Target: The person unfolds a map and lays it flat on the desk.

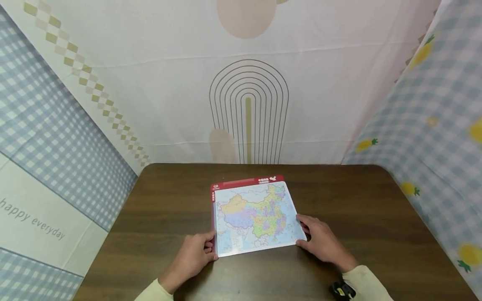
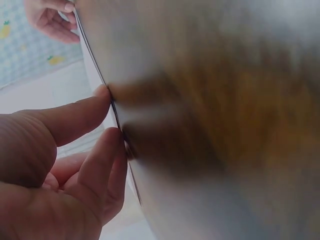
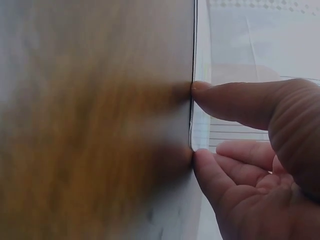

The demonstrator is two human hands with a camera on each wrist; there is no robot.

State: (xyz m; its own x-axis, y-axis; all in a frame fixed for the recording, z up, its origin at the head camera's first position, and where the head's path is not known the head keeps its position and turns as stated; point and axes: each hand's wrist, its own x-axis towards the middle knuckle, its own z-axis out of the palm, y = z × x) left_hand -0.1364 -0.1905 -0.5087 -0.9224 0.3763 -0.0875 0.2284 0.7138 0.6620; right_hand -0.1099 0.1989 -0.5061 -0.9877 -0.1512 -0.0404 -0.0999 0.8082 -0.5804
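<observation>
A thin, stiff map [image 1: 256, 217] with a red border along its top and left sides lies face up on the brown table, turned slightly. At its lower left edge my left hand [image 1: 196, 254] holds on with thumb and fingertips, the thumb by the near corner. My right hand [image 1: 320, 239] grips the opposite edge, its thumb at the lower right corner. In the left wrist view, thumb and bent fingers of the left hand [image 2: 75, 170] meet the thin edge. The right wrist view has the right hand [image 3: 250, 165] with thumb and a fingertip on the edge.
The dark wooden table [image 1: 162, 200] has rounded far corners. Behind it hangs a pale cloth [image 1: 169, 104] with arch patterns. Blue checked cloths hang at the left [image 1: 49, 113] and right [image 1: 421, 146]. A black band [image 1: 342, 290] sits at the right wrist.
</observation>
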